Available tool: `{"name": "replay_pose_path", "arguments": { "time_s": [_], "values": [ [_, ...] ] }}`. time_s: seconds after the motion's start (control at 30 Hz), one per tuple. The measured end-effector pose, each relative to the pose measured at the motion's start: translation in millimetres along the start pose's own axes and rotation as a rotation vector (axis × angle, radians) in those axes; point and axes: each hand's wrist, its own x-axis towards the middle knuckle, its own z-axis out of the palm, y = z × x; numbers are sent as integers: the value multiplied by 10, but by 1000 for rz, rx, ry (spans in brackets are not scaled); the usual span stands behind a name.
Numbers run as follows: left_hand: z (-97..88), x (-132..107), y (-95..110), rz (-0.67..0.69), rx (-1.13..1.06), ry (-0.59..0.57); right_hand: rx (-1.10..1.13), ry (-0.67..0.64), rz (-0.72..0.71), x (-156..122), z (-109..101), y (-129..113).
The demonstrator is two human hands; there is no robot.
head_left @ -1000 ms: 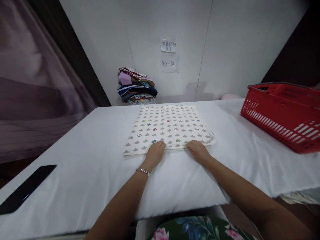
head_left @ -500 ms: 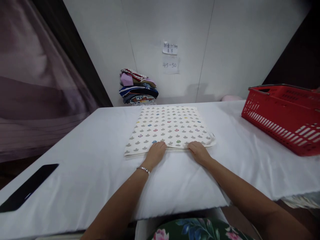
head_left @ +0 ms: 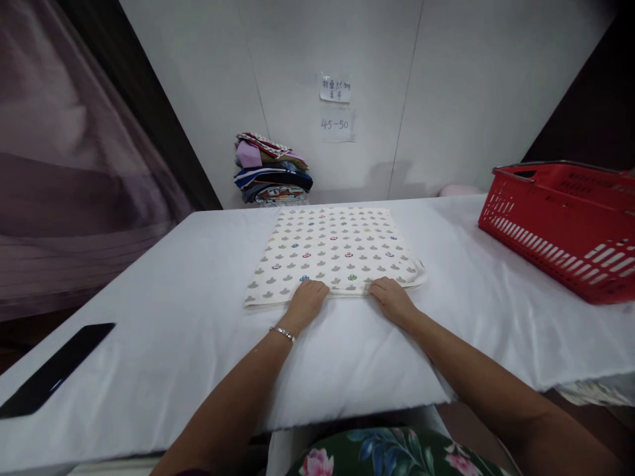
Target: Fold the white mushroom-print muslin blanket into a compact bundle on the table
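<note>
Fingers (head_left: 320, 286) of the left hand (head_left: 306, 305) lie close together over the near edge of a folded, printed white cloth (head_left: 337, 246), and the right hand (head_left: 393, 301) touches the same edge farther right; their undersides are hidden, so whether either one pinches the fabric cannot be told. The cloth lies flat on the white-covered table (head_left: 193, 284), stretching away from both hands toward the wall (head_left: 446, 99). Its near edge runs left to right, slanting a little closer to the camera at the left end, while its sides draw in with distance; it looks wider than deep, though foreshortening leaves the true long axis uncertain
</note>
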Motion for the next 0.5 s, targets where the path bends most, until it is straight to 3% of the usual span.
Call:
{"name": "replay_pose_path", "arguments": {
  "time_s": [0.27,0.5],
  "values": [
    [-19,-56,-47,107,-25,-22,72,-66,-99,-20,-94,48],
    [-69,-101,-80,120,-77,-23,59,-109,-166,-27,-147,90]
  ]
}}
